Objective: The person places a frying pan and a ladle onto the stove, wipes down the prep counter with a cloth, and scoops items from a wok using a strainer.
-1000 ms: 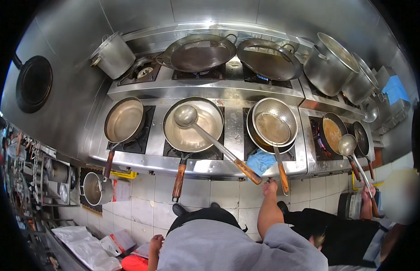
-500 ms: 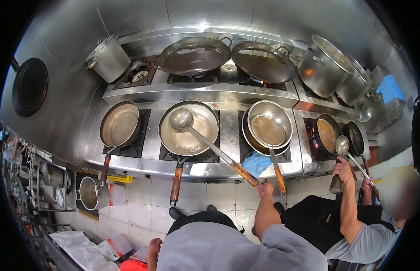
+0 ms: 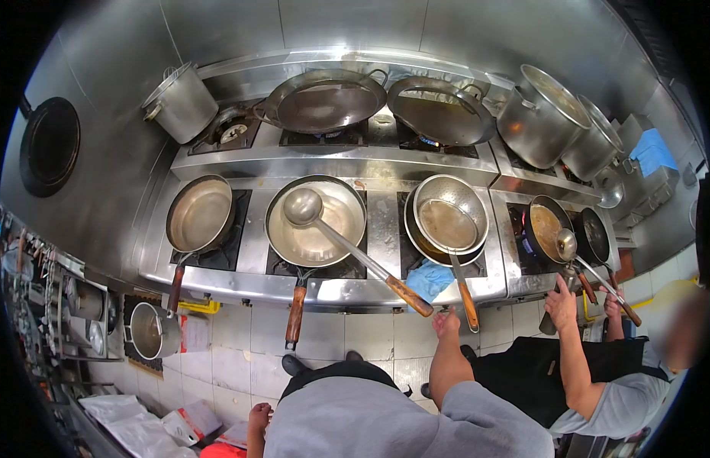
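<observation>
My right hand [image 3: 446,324] hangs in front of the stove with its fingers partly extended, holding nothing that I can see. It is close to the wooden handle end of a long ladle [image 3: 304,206]; a small gap seems to separate them. The ladle's bowl rests in a wide frying pan [image 3: 282,237]. Just right of my hand is the wooden handle of a perforated strainer [image 3: 474,200], which sits over another pan. A blue cloth [image 3: 429,282] lies crumpled at the stove edge beneath the handles. At lower left, my left hand [image 3: 259,417] stays by my side, fingers curled in.
A co-worker's hand [image 3: 562,305] is beside a bottle [image 3: 549,322]; their other hand holds a ladle [image 3: 566,244] over a pan of food [image 3: 544,223]. Behind stand two large dark pans [image 3: 324,107] and tall pots [image 3: 538,122]. A pan [image 3: 200,216] and saucepan [image 3: 146,336] are left.
My view has shifted slightly. My right hand has dropped a little from the ladle handle. The co-worker's ladle has moved left and down to the pan, and their near hand has opened beside the bottle.
</observation>
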`<state>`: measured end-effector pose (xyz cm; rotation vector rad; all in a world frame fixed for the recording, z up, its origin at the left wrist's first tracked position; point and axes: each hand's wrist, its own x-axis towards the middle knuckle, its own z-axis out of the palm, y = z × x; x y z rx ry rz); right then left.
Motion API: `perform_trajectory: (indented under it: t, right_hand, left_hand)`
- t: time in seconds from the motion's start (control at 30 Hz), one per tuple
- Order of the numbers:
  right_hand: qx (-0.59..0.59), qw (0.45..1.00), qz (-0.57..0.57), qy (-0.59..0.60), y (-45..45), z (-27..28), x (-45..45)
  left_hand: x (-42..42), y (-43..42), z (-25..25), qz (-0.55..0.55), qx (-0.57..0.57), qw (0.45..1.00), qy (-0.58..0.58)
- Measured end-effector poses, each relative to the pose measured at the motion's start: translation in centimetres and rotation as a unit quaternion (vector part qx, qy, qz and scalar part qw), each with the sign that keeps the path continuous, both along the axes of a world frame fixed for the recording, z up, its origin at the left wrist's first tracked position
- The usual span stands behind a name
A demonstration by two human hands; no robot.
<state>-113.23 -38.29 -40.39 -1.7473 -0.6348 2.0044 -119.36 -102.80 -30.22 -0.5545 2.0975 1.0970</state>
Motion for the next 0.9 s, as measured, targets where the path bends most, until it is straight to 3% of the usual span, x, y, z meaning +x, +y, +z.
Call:
perform_trajectory:
  t: [0.27, 0.37, 0.9]
  right_hand:
    - [0.007, 1.0, -0.004, 0.028, -0.1, 0.9, -0.3]
    - [0.07, 0.993, -0.075, 0.06, -0.4, 1.8, -0.7]
    - [0.131, 0.988, -0.046, -0.061, -1.4, 2.5, -1.7]
  left_hand:
    - [0.1, -0.2, -0.9, -0.002, 0.011, 1.0, 0.005]
    - [0.2, -0.4, -1.0, -0.004, 0.012, 1.0, 0.012]
    - [0.0, 1.8, 3.0, -0.015, -0.022, 1.0, 0.009]
